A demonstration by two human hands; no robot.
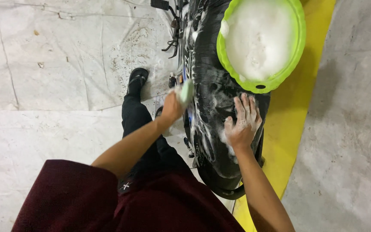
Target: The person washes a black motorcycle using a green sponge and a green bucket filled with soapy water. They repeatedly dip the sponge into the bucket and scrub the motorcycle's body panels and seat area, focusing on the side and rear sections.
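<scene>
Maroon shirt (pixel 78 197) fills the bottom of frame, closest to the lens. I've got my left hand (pixel 171 107) mid-frame, fingers closed round a pale green sponge (pixel 187 91), held against the left flank of the black motorcycle (pixel 211 86). My right hand (pixel 242 124) sits flat on the soapy black seat (pixel 215 129), fingers (pixel 246 105) spread wide, gripping nothing, suds over the knuckles. Lime-green basin (pixel 260 83) full of white foam (pixel 258 38) rests on the bike at upper right of frame, its rim just above my right fingertips. Black trouser leg and black sandal (pixel 136 79) stand on the grey floor (pixel 56 64), centre-left. Yellow floor stripe (pixel 293 111) runs under the bike's right side.
</scene>
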